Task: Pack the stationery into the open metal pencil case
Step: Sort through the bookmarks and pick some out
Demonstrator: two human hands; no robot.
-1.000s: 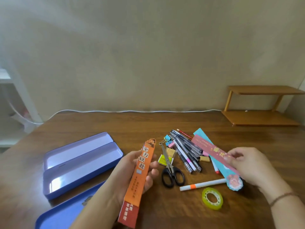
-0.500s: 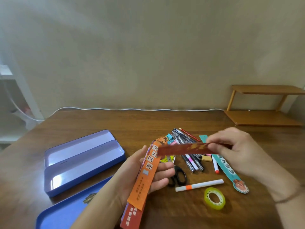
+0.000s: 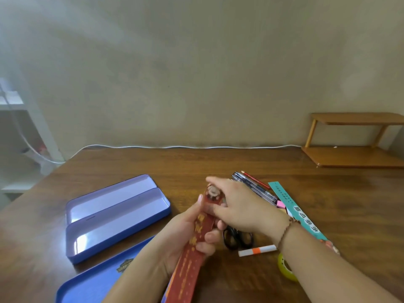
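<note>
My left hand (image 3: 185, 232) grips a stack of long paper bookmarks, with a dark red bookmark (image 3: 196, 248) on top. My right hand (image 3: 240, 204) lies over the upper end of that red bookmark and pinches it there. The open metal pencil case (image 3: 118, 215) lies to the left with its purple trays facing up and nothing in them. Its blue lid (image 3: 94, 283) is at the near left. A teal bookmark (image 3: 299, 213), a bundle of pens (image 3: 255, 185), black scissors (image 3: 237, 238), a white marker with an orange band (image 3: 258, 250) and a yellow-green tape roll (image 3: 284, 267) lie on the desk to the right.
A small pink eraser (image 3: 281, 204) sits beside the pens, partly hidden by my right hand. A low wooden shelf (image 3: 354, 154) stands at the far right corner of the desk. A white cable (image 3: 175, 147) runs along the back edge by the wall.
My right hand lifted the red bookmark from the pile, carried it left and laid it onto the orange bookmark in my left hand. The teal bookmark stayed on the desk.
</note>
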